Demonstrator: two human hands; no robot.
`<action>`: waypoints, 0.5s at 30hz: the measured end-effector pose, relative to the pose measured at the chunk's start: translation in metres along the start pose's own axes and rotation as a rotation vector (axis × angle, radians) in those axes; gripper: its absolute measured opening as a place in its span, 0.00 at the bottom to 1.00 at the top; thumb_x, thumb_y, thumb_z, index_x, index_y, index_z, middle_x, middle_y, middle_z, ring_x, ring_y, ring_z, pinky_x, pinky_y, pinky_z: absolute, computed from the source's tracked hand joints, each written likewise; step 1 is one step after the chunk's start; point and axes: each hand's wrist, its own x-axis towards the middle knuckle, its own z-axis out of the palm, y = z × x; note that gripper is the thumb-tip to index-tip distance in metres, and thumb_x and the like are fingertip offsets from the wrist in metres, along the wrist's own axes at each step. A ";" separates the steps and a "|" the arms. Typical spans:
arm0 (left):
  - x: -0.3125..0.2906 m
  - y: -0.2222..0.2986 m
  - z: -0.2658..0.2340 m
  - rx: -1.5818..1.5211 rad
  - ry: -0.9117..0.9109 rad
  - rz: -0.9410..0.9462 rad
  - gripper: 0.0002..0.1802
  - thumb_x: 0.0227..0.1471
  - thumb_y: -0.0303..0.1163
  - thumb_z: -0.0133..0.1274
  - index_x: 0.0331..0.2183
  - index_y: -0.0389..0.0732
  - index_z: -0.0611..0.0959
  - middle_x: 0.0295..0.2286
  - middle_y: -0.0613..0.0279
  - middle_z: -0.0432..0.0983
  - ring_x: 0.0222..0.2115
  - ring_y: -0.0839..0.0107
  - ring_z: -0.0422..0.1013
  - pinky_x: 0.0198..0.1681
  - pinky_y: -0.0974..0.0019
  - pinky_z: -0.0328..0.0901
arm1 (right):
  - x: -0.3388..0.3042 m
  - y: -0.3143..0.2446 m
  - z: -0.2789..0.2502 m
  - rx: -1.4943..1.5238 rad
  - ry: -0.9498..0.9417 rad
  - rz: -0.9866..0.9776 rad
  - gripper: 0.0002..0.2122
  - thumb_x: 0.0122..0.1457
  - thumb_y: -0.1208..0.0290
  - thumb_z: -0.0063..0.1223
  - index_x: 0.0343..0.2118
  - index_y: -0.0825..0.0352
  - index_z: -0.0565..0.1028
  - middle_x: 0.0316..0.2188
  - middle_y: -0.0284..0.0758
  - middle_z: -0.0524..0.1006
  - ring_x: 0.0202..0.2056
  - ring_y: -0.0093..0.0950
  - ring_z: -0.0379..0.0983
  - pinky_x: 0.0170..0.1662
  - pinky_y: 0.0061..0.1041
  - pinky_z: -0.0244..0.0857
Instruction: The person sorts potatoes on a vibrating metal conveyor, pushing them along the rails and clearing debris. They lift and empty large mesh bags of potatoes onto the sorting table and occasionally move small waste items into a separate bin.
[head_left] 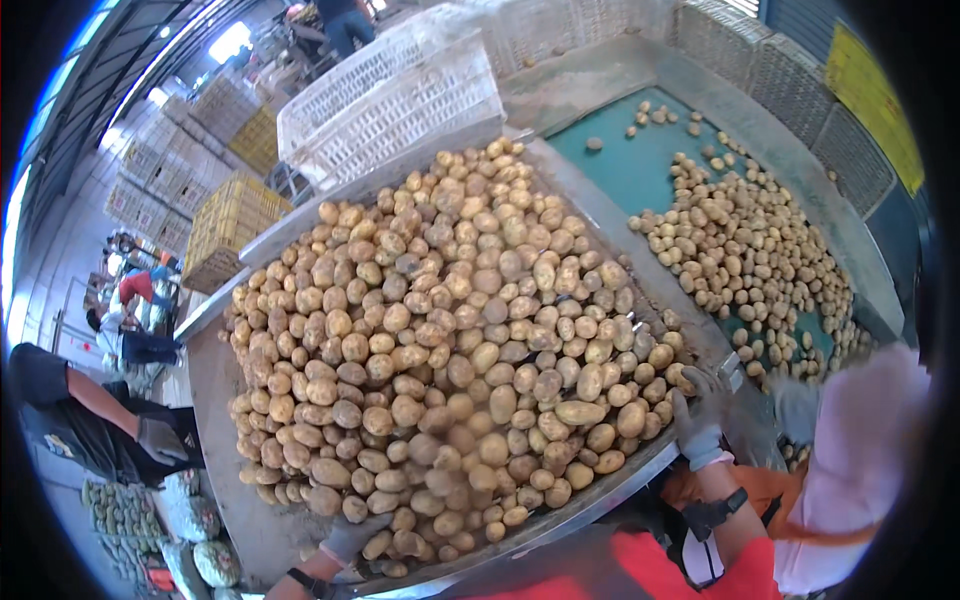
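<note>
Potatoes point(440, 350) lie heaped on the metal bench point(215, 400), up and left of the right hand point(697, 420), whose gloved grip curls on the bench rim; the left hand point(350, 540) rests half-open against the pile's near edge, holding nothing.

At your twelve o'clock a white slatted crate point(395, 100) lies tipped on its side. At ten o'clock you have yellow crates point(228, 225) stacked. At two o'clock a green belt point(625, 160) carries loose potatoes. At eight o'clock filled mesh sacks point(190, 545) sit on the floor beside a co-worker's gloved hand point(160, 440).
</note>
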 end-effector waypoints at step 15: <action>0.143 0.162 0.152 0.227 0.035 0.616 0.74 0.35 0.48 0.75 0.63 0.35 0.36 0.63 0.44 0.45 0.65 0.53 0.46 0.68 0.53 0.46 | 0.005 -0.003 0.010 0.055 -0.010 -0.024 0.16 0.53 0.64 0.58 0.45 0.61 0.77 0.44 0.38 0.78 0.52 0.43 0.70 0.65 0.49 0.50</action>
